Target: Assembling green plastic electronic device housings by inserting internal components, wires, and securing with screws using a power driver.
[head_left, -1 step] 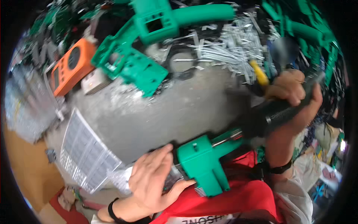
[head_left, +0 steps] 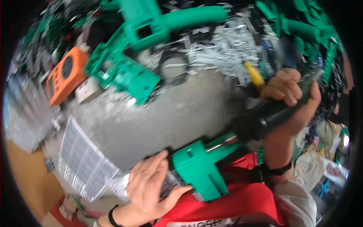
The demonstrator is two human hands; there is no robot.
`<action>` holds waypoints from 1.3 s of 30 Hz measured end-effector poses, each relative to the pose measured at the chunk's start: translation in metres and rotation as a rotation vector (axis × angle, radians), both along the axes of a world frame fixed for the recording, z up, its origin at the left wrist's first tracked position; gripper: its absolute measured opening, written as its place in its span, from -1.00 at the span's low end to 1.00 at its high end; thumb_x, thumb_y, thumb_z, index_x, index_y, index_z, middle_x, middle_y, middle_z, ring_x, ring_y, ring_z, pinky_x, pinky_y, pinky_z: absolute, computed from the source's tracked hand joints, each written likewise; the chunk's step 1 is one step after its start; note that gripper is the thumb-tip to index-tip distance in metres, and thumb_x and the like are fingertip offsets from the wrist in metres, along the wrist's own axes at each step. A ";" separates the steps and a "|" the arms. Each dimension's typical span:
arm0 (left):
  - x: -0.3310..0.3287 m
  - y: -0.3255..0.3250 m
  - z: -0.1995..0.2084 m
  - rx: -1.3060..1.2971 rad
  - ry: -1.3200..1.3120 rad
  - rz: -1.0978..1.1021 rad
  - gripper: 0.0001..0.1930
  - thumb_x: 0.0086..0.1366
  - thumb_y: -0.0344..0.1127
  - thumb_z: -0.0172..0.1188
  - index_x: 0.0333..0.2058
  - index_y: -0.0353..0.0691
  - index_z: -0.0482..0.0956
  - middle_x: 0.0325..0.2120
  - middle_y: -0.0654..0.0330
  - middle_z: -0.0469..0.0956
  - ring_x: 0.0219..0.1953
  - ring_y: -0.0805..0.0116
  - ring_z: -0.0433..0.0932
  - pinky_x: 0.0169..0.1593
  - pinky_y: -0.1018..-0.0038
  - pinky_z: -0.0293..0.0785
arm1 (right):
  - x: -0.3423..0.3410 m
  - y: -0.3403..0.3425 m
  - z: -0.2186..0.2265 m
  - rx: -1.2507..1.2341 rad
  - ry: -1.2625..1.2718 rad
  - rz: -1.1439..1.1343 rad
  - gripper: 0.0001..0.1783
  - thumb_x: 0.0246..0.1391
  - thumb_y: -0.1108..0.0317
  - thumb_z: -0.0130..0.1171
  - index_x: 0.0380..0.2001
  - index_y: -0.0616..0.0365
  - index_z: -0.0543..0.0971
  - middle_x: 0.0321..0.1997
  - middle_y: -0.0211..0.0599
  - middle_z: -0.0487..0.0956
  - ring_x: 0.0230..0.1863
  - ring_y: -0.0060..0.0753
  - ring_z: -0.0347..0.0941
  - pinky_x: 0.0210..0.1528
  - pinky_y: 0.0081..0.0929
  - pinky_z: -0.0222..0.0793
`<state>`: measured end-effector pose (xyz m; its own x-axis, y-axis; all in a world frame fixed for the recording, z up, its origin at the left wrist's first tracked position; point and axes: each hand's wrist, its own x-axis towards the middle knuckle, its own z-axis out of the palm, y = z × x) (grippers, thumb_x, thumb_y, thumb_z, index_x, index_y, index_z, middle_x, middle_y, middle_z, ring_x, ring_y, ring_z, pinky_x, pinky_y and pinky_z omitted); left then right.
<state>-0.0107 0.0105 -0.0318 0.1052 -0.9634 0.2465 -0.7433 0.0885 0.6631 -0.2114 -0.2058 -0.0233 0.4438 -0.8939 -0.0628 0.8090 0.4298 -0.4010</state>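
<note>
A green plastic power-tool housing [head_left: 198, 170] with a dark left end lies across my lap at the lower middle. My left hand [head_left: 149, 185] grips that dark end, the thumb pressed along the housing's near side. My right hand [head_left: 289, 92] is wrapped round a black electric screwdriver [head_left: 278, 115], raised at the right. The screwdriver slants down leftward, and its metal bit [head_left: 221, 143] lies along the housing's right part. Blur hides whether the bit's tip sits on a screw.
On the grey worktop [head_left: 159, 121], a green half-shell [head_left: 126, 81] and a pile of silvery screws or pins [head_left: 223, 49] lie farther back. A yellow-handled tool [head_left: 254, 75] is near my right hand. An orange device [head_left: 67, 75] stands left, above a printed sheet [head_left: 85, 159].
The view has shifted a little, so the bench things and both hands appear slightly farther left. Both hands keep the same holds on the housing and the screwdriver.
</note>
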 end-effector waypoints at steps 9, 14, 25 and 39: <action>-0.002 0.003 0.013 0.000 -0.013 -0.034 -0.31 0.08 -0.10 0.48 0.04 -0.47 0.44 -0.03 -0.22 0.54 -0.01 -0.17 0.54 0.04 0.09 0.48 | 0.011 0.006 0.006 0.141 0.129 -0.162 -0.47 0.05 -0.26 0.02 -0.36 0.01 0.52 -0.61 -0.49 0.41 -0.57 -0.44 0.38 -0.35 -0.32 0.41; -0.007 0.008 0.015 0.019 -0.100 0.010 -0.34 0.14 -0.10 0.43 0.08 -0.45 0.43 -0.04 -0.19 0.53 -0.03 -0.20 0.51 0.07 0.07 0.44 | 0.013 0.008 0.006 0.135 0.221 -0.181 -0.48 0.07 -0.18 0.07 -0.27 0.10 0.47 -0.58 -0.35 0.44 -0.52 -0.36 0.41 -0.28 -0.31 0.40; -0.027 0.027 0.016 0.138 -0.257 0.173 -0.39 0.23 -0.10 0.29 0.13 -0.39 0.41 0.00 -0.23 0.45 0.05 -0.25 0.37 0.18 -0.01 0.25 | -0.084 -0.039 0.099 -0.466 0.775 -0.203 -0.59 0.19 0.33 0.21 0.05 0.22 0.41 -0.34 -0.31 0.57 -0.31 -0.52 0.51 -0.21 -0.46 0.47; -0.022 0.012 0.005 0.001 -0.132 0.204 -0.36 0.00 0.05 0.40 -0.06 -0.36 0.56 -0.09 -0.07 0.59 -0.03 -0.10 0.54 0.09 0.10 0.40 | -0.154 -0.085 0.005 -0.983 1.809 -0.883 -0.51 0.10 0.44 0.22 0.12 0.31 0.47 0.07 -0.16 0.50 0.00 -0.33 0.47 0.03 -0.41 0.42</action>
<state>-0.0330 0.0230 -0.0270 0.2644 -0.9260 0.2697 -0.8259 -0.0730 0.5591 -0.3655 -0.2905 -0.0180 0.0424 -0.7711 0.6352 -0.7296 -0.4583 -0.5076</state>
